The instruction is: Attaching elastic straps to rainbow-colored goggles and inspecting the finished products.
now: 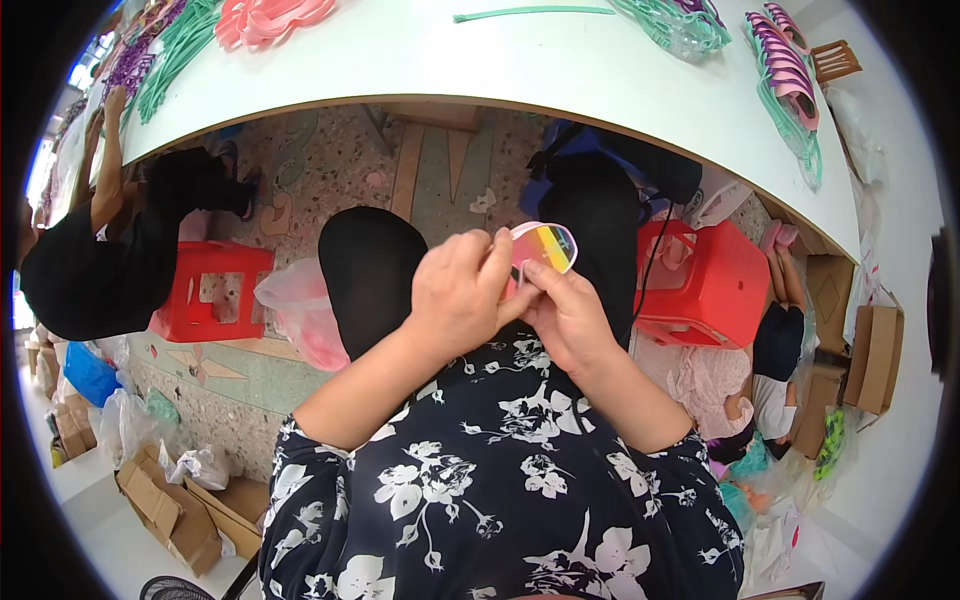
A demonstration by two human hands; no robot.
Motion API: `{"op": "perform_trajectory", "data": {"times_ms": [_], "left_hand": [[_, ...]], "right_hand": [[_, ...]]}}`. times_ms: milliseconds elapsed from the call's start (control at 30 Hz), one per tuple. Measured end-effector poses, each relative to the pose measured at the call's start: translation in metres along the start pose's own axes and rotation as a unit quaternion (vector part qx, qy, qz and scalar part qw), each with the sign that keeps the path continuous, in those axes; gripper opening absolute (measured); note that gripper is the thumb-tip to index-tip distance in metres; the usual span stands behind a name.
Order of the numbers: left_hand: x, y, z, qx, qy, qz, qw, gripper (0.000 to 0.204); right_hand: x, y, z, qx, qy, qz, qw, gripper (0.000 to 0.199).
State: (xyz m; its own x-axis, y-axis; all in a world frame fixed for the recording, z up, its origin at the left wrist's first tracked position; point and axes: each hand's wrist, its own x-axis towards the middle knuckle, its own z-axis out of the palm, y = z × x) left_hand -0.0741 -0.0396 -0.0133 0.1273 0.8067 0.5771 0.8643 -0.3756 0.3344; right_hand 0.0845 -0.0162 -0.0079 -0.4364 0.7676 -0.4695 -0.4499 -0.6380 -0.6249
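Observation:
Over my lap, both hands hold a pair of goggles with a pale pink rim (545, 246) and a shiny lens that reflects yellow, pink and green. My left hand (462, 285) is closed at the left part of the goggles, its fingers curled and covering that side. With thumb and fingers, my right hand (568, 308) pinches the lower edge below the visible lens. The two hands meet at the fingertips. Much of the goggles is hidden behind them.
Ahead is a white table (400, 60) bearing pink straps (270, 20), green straps (180, 75) and a stack of pink pieces with green straps (785, 75). Red stools (705, 290) stand at both sides. A person in black (100, 260) sits at left; cardboard boxes (175, 510) lie behind.

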Motion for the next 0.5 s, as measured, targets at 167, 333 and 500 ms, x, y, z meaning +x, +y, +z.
{"op": "perform_trajectory", "data": {"times_ms": [167, 333, 500], "left_hand": [[0.009, -0.018, -0.018, -0.093, 0.015, -0.065, 0.993, 0.034], [0.01, -0.014, -0.019, -0.213, -0.051, -0.053, 0.974, 0.032], [0.011, -0.01, -0.021, -0.209, -0.073, -0.015, 0.975, 0.032]], "right_hand": [[-0.023, -0.029, -0.034, -0.328, -0.067, -0.14, 0.932, 0.016], [-0.015, -0.071, -0.023, -0.586, -0.067, -0.363, 0.721, 0.07], [0.001, -0.076, -0.025, -0.559, -0.191, -0.254, 0.766, 0.069]]}}
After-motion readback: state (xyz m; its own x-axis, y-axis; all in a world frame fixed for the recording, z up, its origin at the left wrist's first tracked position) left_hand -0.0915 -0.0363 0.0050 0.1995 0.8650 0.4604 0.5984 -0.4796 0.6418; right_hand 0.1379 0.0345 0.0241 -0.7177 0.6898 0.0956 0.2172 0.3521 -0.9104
